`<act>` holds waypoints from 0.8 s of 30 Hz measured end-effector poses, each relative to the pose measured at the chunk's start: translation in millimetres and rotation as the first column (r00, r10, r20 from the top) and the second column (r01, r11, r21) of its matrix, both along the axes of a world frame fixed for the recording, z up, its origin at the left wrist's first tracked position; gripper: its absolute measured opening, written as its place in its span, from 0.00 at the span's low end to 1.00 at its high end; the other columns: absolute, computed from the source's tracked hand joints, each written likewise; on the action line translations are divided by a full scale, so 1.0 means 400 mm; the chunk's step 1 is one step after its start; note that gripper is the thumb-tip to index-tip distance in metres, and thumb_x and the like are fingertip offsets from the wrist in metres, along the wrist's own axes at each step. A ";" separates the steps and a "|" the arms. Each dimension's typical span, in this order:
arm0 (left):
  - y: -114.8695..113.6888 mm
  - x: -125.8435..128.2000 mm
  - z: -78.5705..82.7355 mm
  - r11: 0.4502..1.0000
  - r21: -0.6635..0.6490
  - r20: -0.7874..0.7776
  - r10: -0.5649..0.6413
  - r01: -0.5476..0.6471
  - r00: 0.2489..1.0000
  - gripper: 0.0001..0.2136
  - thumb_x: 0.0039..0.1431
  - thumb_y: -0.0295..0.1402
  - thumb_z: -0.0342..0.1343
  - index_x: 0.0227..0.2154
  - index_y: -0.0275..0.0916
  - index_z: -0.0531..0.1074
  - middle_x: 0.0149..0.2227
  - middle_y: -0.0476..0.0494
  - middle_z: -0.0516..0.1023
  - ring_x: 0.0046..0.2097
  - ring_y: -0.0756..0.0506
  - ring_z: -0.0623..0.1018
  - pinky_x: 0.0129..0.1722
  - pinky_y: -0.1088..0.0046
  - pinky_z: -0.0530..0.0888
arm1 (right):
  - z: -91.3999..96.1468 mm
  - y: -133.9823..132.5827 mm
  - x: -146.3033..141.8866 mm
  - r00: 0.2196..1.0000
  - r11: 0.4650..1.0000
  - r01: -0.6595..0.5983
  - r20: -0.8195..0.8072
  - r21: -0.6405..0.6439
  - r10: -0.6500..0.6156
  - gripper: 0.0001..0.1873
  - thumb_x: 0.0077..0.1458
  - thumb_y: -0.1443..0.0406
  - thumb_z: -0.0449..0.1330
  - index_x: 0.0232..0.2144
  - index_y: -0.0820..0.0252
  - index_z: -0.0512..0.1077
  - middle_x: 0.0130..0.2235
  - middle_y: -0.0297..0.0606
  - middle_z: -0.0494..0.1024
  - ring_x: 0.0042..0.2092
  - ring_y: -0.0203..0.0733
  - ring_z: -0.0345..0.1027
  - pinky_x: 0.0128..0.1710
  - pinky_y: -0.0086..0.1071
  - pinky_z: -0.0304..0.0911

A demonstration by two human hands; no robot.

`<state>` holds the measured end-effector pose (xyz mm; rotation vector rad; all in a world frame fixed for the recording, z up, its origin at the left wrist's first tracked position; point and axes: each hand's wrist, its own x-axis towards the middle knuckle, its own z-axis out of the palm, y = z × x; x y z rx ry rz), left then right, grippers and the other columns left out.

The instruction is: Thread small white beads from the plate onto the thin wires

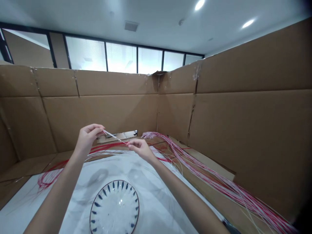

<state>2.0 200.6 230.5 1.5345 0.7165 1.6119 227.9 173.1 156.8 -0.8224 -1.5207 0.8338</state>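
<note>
My left hand (89,137) and my right hand (141,150) hold up a thin white strand flecked with red (114,137), pinching it between fingertips at either end. It runs taut-looking and slightly downward from left to right. Below my forearms, a white plate with dark blue petal marks (114,181) lies on a white marble-patterned surface (136,172), its near edge cut off by the frame. A large bundle of long red-and-white wires (219,185) spreads along the right side, with loose red strands (48,178) at the left.
Brown cardboard walls (97,110) surround the work surface at the back and both sides. A cardboard sheet (207,165) lies under the wire bundle at the right. A dark object (230,226) sits at the bottom right corner.
</note>
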 end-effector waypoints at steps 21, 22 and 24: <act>0.092 -0.069 0.076 0.868 -0.422 -0.479 -0.457 0.260 0.749 0.10 0.44 0.37 0.61 0.20 0.34 0.75 0.21 0.39 0.75 0.22 0.47 0.74 0.18 0.76 0.64 | 0.268 0.122 -0.019 0.813 0.939 -0.079 0.567 0.335 -0.134 0.11 0.51 0.62 0.58 0.28 0.64 0.77 0.21 0.31 0.69 0.24 0.30 0.55 0.25 0.26 0.51; 0.096 -0.075 0.097 0.888 -0.410 -0.486 -0.406 0.209 0.774 0.09 0.44 0.35 0.61 0.20 0.33 0.75 0.21 0.39 0.75 0.21 0.47 0.74 0.17 0.78 0.62 | 0.287 0.135 0.000 0.814 0.940 -0.085 0.567 0.331 -0.126 0.12 0.50 0.61 0.59 0.27 0.65 0.77 0.22 0.31 0.69 0.24 0.30 0.55 0.25 0.26 0.51; 0.099 -0.096 0.159 0.935 -0.344 -0.477 -0.256 0.089 0.841 0.08 0.48 0.30 0.58 0.21 0.29 0.73 0.19 0.42 0.74 0.20 0.50 0.74 0.18 0.81 0.62 | 0.333 0.166 0.047 0.826 0.944 -0.100 0.555 0.314 -0.097 0.13 0.50 0.59 0.60 0.28 0.65 0.77 0.23 0.32 0.71 0.25 0.30 0.56 0.25 0.26 0.51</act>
